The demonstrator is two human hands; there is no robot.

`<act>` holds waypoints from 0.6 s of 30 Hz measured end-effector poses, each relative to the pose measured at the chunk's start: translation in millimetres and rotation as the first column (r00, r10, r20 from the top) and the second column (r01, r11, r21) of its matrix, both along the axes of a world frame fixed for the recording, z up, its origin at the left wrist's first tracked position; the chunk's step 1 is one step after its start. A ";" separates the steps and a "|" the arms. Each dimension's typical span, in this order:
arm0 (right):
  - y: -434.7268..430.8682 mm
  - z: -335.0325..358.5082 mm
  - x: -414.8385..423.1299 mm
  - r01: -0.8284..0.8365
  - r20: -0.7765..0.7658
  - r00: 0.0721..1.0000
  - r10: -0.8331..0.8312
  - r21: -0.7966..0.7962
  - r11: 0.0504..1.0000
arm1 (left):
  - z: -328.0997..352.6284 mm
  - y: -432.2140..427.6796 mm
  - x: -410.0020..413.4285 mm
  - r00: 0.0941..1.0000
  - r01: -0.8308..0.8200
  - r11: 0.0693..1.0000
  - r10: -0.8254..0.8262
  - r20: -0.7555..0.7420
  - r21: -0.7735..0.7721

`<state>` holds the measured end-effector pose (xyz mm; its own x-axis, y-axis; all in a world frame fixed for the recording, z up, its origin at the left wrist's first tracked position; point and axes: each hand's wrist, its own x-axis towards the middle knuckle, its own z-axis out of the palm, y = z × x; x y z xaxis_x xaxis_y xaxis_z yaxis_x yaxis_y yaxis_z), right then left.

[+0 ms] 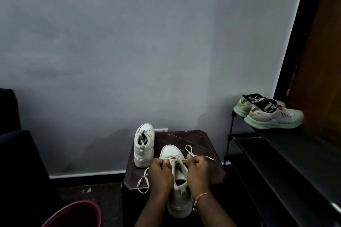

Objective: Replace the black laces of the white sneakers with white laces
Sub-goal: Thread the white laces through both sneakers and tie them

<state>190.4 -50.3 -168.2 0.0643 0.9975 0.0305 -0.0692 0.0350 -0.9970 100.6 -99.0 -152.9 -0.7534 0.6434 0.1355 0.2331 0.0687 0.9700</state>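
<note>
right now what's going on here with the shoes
A person is lacing a white sneaker that sits on a small dark table, toe pointing away from them. The left hand and the right hand each pinch the white lace near the top eyelets, and its loose ends trail out to both sides. The second white sneaker stands at the table's far left corner. A grey pair of running shoes sits on the black rack to the right.

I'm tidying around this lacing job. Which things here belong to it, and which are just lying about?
In the job: left hand, right hand, white lace, near sneaker, second sneaker.
Lying about: grey running shoes, black rack, red bucket.
</note>
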 end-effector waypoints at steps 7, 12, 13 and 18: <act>-19.5 31.0 19.0 -0.369 -0.113 0.923 0.368 0.011 0.929 | -1.6 -9.8 -13.0 0.931 0.339 0.934 -0.351 0.105 0.115; -11.8 41.6 22.6 -0.440 -0.101 0.896 0.433 -0.073 0.895 | -2.3 -8.2 -13.5 0.948 0.280 0.953 -0.293 0.122 0.112; -9.7 43.3 22.2 -0.446 -0.081 0.895 0.439 -0.095 0.890 | -0.9 -7.1 -12.7 0.959 0.270 0.958 -0.277 0.061 0.098; -2.8 37.1 12.8 -0.313 0.160 0.937 0.311 -0.014 0.950 | 6.7 -5.1 -7.2 0.962 0.185 0.982 -0.174 -0.212 0.033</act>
